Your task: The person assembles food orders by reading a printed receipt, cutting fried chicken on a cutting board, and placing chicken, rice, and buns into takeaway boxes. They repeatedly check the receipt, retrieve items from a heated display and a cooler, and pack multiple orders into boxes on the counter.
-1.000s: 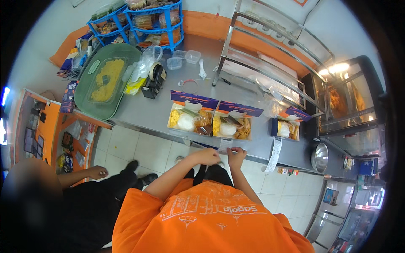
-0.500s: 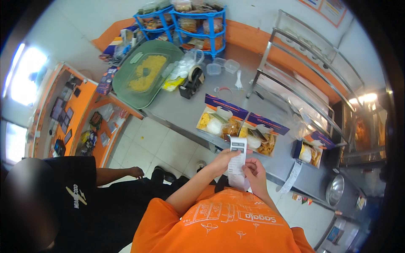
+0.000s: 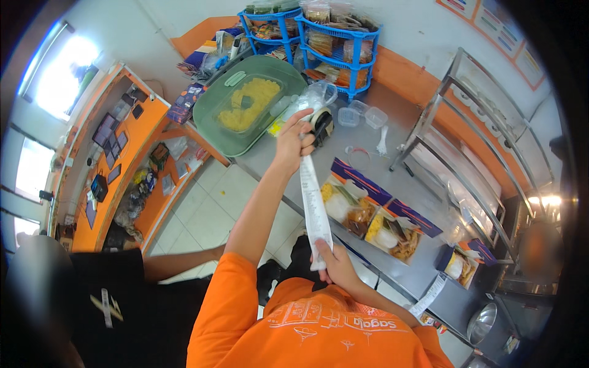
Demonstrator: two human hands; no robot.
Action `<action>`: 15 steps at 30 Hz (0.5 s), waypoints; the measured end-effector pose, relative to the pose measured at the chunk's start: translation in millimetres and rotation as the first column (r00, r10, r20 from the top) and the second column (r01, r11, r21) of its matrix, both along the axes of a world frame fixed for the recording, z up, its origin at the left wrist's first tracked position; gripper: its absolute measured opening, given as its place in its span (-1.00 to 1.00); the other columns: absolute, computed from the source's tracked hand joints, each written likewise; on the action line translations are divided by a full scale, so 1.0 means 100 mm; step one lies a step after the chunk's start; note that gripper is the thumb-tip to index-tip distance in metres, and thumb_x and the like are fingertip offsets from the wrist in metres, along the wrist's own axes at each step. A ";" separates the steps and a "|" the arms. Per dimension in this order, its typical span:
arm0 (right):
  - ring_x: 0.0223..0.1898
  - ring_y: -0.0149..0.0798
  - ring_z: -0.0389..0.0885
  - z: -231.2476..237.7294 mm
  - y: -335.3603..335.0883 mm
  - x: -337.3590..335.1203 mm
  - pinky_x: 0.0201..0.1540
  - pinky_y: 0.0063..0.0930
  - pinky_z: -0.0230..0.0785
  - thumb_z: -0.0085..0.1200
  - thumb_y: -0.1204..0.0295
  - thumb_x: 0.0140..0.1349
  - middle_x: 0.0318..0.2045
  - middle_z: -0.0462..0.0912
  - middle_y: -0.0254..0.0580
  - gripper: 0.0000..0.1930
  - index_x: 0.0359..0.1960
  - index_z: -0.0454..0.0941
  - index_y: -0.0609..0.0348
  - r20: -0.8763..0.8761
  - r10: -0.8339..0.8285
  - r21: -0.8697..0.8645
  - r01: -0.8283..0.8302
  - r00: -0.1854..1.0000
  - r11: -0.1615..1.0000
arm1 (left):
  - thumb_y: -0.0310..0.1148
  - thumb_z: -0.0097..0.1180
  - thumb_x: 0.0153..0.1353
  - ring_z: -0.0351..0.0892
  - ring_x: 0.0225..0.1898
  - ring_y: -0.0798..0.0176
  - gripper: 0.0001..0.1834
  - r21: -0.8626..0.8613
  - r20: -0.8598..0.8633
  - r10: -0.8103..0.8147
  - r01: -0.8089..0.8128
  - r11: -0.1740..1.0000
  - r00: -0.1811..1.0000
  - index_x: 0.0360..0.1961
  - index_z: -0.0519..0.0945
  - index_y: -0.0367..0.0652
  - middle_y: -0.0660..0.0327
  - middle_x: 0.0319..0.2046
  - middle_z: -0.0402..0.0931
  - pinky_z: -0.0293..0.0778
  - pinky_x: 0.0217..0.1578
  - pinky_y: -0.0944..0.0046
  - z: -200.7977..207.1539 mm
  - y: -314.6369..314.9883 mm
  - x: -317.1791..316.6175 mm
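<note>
A long white printed receipt (image 3: pixel 314 205) is stretched between my two hands. My left hand (image 3: pixel 293 146) is closed around its upper end, in front of a black tape dispenser (image 3: pixel 321 124). Down by my waist, my right hand (image 3: pixel 336 265) pinches the lower end, thumb on the paper. Just right of the strip, two open boxed meals stand side by side on the steel counter: one box (image 3: pixel 351 214) with yellow food, white rice and brown pieces, another (image 3: pixel 392 236) with rice and fried strips. Their purple lids are folded up at the back.
A smaller meal box (image 3: pixel 460 267) and a second receipt (image 3: pixel 428 295) lie at the counter's right edge, near a metal bowl (image 3: pixel 483 323). Behind rise a metal rack (image 3: pixel 451 86) and blue shelves (image 3: pixel 337 61). A big green tub (image 3: pixel 211 138) sits left. A person in black (image 3: pixel 141 313) stands at my left.
My left hand has moved up and away, pulling the gathered receipt out to a long strip. My right hand has shifted lower and left with its end. The view has turned slightly.
</note>
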State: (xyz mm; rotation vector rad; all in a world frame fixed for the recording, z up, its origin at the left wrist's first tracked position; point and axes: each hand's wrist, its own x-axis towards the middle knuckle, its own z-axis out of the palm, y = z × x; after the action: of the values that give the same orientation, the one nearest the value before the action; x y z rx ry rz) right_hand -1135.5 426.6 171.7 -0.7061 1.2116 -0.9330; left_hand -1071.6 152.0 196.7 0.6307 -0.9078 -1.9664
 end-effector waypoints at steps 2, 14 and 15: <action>-0.84 -0.51 0.23 -0.23 -0.43 0.19 -0.78 -0.58 0.07 -0.26 0.05 0.43 -0.78 0.39 -0.34 -0.52 -0.42 0.49 0.21 0.119 -0.130 0.018 0.129 0.984 0.991 | -0.37 -0.20 0.33 0.32 -0.51 0.43 -0.58 0.015 0.159 -0.094 0.093 0.996 0.983 0.20 0.32 -0.16 0.30 -0.39 0.40 0.25 -0.50 0.44 -0.19 -0.42 -0.10; -0.27 -0.32 0.53 -1.09 -1.89 0.43 -0.32 -0.55 0.38 0.06 0.17 0.29 -0.30 0.51 -0.10 -0.62 -0.11 0.33 0.23 0.452 -0.789 0.744 0.312 0.416 0.590 | -0.22 0.01 0.26 0.48 -0.08 0.25 -0.50 0.107 0.726 0.176 -0.361 0.926 0.664 0.20 0.31 -0.09 0.16 0.05 0.43 0.42 -0.11 0.23 -2.11 -0.19 1.56; -0.11 -0.25 0.50 -1.04 -1.87 0.42 -0.15 -0.45 0.39 0.03 0.21 0.30 -0.14 0.49 -0.02 -0.58 0.00 0.28 0.27 0.426 -0.803 0.798 0.245 0.416 0.551 | -0.24 0.00 0.25 0.47 -0.09 0.22 -0.46 0.128 0.820 0.178 -0.479 0.869 0.543 0.24 0.25 -0.09 0.15 0.08 0.39 0.43 -0.13 0.21 -2.35 -0.15 1.70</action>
State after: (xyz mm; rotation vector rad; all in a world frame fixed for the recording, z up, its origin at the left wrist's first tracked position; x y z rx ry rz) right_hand -1093.7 239.8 67.4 0.7437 0.8405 -1.1096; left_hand -902.0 136.5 -38.2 1.8575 -0.8369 -1.4438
